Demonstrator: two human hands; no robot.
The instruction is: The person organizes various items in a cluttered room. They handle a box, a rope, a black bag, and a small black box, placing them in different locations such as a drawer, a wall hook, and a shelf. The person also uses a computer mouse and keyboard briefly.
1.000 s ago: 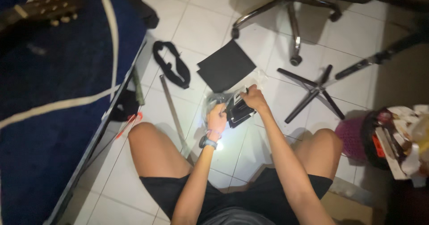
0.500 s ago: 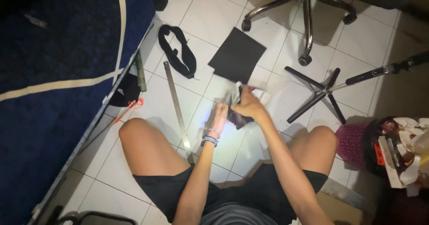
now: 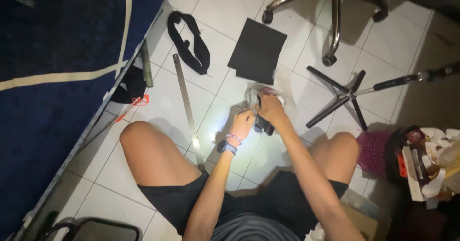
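**Both hands working a small dark object inside clear wrapping, above the floor between the knees**

Left to right. Far left, a dark blue bed with a pale stripe borders the tiled floor. Beside it lie a black strap, a long metal ruler running away from the sitter, and a flat black sheet. The left hand, a watch on its wrist, has its fingers closed on the near-left edge of the clear wrapping. The right hand is clenched over the dark object, which sits under its fingers and shows only below them. Both hands touch the bundle; it is held clear of the tiles, in front of the sitter. Further right stand a chair base and a black tripod; at the far right edge, a pink knit item and a cluttered heap.

Step in hand, as judged: the object is being worked out of, or into, the wrapping; which of the two cannot be told. The next move calls for a firm hold by the right fingers while the left fingers draw the film along the object.

Orientation: the visible part of the object appears to run from the right fingers down toward the sitter, long axis roughly along the forearm. Its far end is hidden by the hand and glare, so which way it points cannot be told.
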